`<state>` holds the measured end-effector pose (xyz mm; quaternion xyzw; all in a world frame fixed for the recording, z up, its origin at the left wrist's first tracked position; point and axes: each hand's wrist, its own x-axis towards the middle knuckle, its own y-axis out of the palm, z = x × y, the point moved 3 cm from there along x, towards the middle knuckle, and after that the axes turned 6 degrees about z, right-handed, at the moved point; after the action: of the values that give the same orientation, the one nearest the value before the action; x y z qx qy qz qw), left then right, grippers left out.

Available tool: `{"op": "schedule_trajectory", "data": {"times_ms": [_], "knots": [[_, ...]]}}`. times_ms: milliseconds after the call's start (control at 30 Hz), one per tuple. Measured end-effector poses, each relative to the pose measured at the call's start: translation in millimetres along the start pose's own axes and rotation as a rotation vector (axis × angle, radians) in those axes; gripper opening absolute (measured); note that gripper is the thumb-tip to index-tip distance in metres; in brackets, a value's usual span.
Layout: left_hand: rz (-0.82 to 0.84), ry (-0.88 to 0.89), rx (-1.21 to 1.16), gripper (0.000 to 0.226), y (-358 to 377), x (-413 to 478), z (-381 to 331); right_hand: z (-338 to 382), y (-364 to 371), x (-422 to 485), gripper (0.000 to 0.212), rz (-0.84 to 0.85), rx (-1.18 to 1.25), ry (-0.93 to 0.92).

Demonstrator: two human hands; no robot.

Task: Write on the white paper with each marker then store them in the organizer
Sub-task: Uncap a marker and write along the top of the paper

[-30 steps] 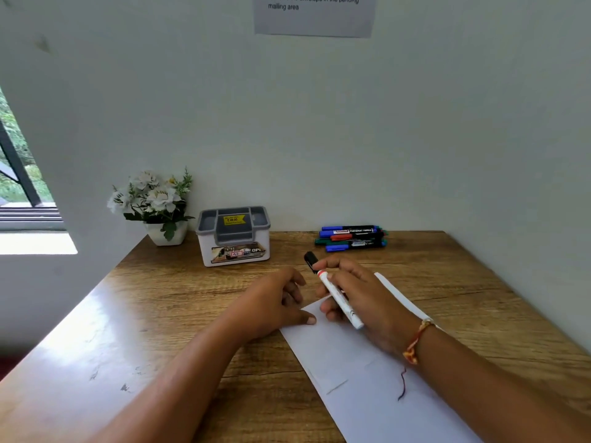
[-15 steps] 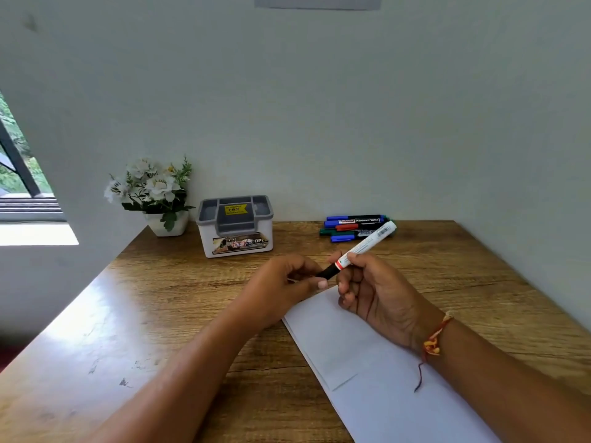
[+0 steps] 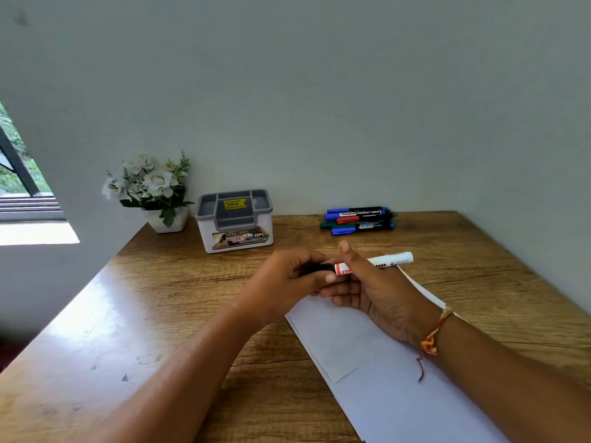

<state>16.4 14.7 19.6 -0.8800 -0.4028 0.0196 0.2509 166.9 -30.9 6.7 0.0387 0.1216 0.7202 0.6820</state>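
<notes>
Holding a whiteboard marker (image 3: 390, 260) level above the far end of the white paper (image 3: 383, 378), with the right hand (image 3: 377, 295) curled round its white barrel. Pinching its black cap (image 3: 315, 268) with the curled fingers of the left hand (image 3: 287, 279). At the back of the tabletop (image 3: 160, 298): a pile of other markers (image 3: 359, 219), apart from the grey-topped organizer (image 3: 235, 219) on their left.

White marker (image 3: 388, 260), red band, black cap; grey-topped white organizer (image 3: 235, 219); wood-grain table (image 3: 179, 298).
</notes>
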Motion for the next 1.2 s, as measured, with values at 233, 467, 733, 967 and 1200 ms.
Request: {"op": "schedule_trajectory", "data": {"times_ms": [233, 467, 733, 967, 1200], "knots": [[-0.004, -0.027, -0.155, 0.029, -0.7, -1.7, 0.4, 2.5, 3.5, -4.7, 0.025, 0.057, 0.038, 0.022], [-0.005, -0.035, -0.21, 0.029, -0.4, -0.8, 1.4, 3.3, 2.9, -3.4, 0.023, 0.051, 0.056, 0.028], [-0.002, -0.017, -0.26, 0.029, 1.6, 0.6, 3.5, 4.6, 1.2, -3.3, 0.022, 0.047, 0.085, 0.016], [-0.013, -0.003, -0.276, 0.027, 0.0, 1.4, 7.5, 5.2, 3.9, -4.9, 0.022, 0.039, 0.113, -0.001], [0.015, 0.012, -0.308, 0.031, -6.2, 1.7, 8.5, 6.4, 5.2, -4.5, 0.027, 0.069, 0.086, -0.01]]}}
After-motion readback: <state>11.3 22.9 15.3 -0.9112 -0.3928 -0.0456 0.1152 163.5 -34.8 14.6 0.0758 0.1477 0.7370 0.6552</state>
